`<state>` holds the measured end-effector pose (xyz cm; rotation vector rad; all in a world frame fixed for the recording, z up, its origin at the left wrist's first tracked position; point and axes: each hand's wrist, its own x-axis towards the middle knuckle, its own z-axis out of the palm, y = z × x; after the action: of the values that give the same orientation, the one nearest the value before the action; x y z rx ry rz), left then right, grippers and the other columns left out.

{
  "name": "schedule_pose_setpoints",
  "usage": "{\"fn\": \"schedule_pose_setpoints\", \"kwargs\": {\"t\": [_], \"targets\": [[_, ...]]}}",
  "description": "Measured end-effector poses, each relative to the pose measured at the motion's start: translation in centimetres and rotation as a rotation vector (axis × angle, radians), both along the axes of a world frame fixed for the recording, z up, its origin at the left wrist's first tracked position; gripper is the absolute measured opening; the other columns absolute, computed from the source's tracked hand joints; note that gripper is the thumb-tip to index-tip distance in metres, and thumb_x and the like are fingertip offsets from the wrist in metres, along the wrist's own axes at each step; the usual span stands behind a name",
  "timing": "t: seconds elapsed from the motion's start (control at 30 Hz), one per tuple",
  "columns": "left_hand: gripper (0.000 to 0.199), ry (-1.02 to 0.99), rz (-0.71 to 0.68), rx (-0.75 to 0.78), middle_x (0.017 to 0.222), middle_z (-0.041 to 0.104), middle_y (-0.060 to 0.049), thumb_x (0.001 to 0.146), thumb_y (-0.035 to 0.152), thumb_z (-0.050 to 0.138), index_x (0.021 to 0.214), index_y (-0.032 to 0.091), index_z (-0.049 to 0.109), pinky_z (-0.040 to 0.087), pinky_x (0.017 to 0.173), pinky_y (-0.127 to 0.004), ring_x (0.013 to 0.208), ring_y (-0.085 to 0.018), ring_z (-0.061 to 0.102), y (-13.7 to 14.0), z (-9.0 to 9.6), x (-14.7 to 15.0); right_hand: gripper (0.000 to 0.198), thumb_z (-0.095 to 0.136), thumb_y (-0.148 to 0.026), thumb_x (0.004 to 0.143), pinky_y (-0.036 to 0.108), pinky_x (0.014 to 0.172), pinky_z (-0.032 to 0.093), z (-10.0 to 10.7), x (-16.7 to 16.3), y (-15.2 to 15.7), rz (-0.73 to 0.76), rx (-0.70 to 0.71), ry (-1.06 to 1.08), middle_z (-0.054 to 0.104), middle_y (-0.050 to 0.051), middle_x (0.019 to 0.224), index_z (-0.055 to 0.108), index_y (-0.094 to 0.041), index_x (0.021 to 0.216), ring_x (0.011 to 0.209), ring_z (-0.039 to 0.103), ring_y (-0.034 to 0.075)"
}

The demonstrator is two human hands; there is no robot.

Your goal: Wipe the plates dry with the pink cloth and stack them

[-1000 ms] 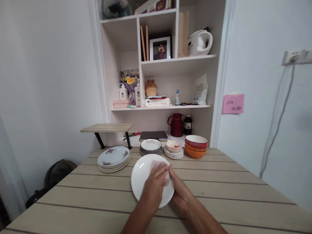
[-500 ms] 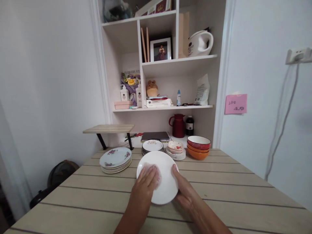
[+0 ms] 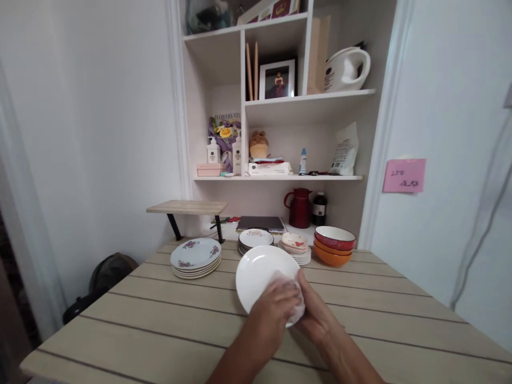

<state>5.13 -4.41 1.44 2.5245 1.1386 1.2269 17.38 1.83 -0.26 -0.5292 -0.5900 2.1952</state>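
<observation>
A plain white plate (image 3: 256,274) is held tilted toward me above the table. My right hand (image 3: 316,309) grips its right edge, thumb near the rim and the other fingers behind it. My left hand (image 3: 270,314) presses a thin, pale pinkish cloth (image 3: 294,293) against the lower right of the plate's face. The left fingers are bent over the cloth, slightly blurred. Behind the plate stand a stack of dark-rimmed plates (image 3: 256,238) and small patterned dishes (image 3: 295,242) on white saucers (image 3: 303,257).
Flower-patterned plates (image 3: 196,256) are stacked at left, by a small raised wooden shelf (image 3: 187,207). Red and orange bowls (image 3: 334,246) are stacked at right. A red jug (image 3: 300,208) and a dark bottle (image 3: 319,208) stand at the back, beneath white shelves (image 3: 280,178).
My left hand and the cloth have slid from the plate's left middle to its lower right. My right hand keeps its hold on the edge. The view has turned slightly left.
</observation>
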Motion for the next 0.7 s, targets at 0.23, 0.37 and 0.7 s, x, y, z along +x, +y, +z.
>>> {"fn": "schedule_pose_setpoints", "kwargs": {"t": [0.23, 0.37, 0.7], "targets": [[0.043, 0.331, 0.074, 0.197, 0.137, 0.056, -0.004, 0.094, 0.019, 0.045, 0.136, 0.028, 0.048, 0.026, 0.117, -0.043, 0.129, -0.017, 0.048, -0.7, -1.5, -5.0, 0.064, 0.051, -0.057, 0.086, 0.041, 0.093, 0.05, 0.7, -0.3, -0.5, -0.019, 0.053, 0.032, 0.073, 0.019, 0.102, 0.058, -0.005, 0.122, 0.097, 0.068, 0.027], [0.053, 0.347, 0.303, 0.341, 0.142, 0.051, -0.005, 0.095, 0.01, 0.034, 0.146, 0.027, 0.03, 0.037, 0.113, -0.04, 0.132, -0.015, 0.044, 0.1, -3.0, -7.2, 0.069, 0.054, -0.054, 0.086, 0.042, 0.097, 0.047, 1.1, -1.0, -1.3, -0.064, 0.063, 0.008, 0.072, 0.019, 0.108, 0.049, -0.005, 0.134, 0.103, 0.067, 0.027], [0.053, 0.319, 0.19, 0.362, 0.141, 0.052, -0.008, 0.094, 0.017, 0.041, 0.145, 0.023, 0.033, 0.039, 0.111, -0.044, 0.132, -0.019, 0.045, 0.7, -3.8, -4.4, 0.064, 0.054, -0.054, 0.086, 0.041, 0.091, 0.051, 1.2, -1.3, -2.2, -0.089, 0.092, -0.161, 0.074, 0.018, 0.099, 0.056, -0.004, 0.125, 0.091, 0.071, 0.027]]}}
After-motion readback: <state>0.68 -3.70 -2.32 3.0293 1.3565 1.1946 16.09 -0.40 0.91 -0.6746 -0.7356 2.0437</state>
